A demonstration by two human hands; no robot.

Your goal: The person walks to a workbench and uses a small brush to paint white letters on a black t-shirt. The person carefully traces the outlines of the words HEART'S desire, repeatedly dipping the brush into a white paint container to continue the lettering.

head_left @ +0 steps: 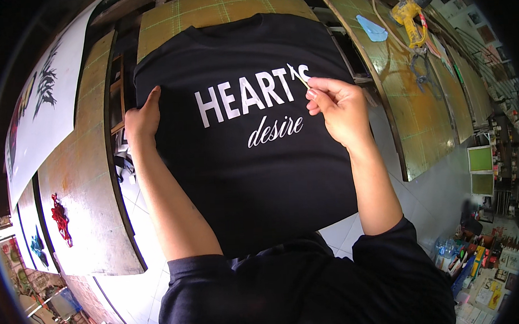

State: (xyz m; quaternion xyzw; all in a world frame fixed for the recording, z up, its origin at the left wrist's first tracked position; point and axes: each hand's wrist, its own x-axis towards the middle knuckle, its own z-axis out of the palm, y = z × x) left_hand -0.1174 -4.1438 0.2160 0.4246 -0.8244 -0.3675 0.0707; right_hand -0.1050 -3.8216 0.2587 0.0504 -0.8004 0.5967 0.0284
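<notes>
A black T-shirt [214, 181] with white lettering across its chest is spread out on a board, collar at the far end. My left hand [143, 119] is closed at the shirt's left edge, thumb uppermost; its other fingers are mostly hidden. Over the right end of the top line of lettering, my right hand [341, 103] pinches a thin pale stick [301, 78] between thumb and fingertips. The stick's far end slants up and left across the last letters. Whether its tip touches the cloth I cannot tell.
Long stained boards stand on both sides, with a red tangled clump [60, 220] on the left one. A yellow heat gun or drill [408, 17] and a blue scrap [372, 28] lie at the far right. A white printed sheet [53, 72] hangs over the far left.
</notes>
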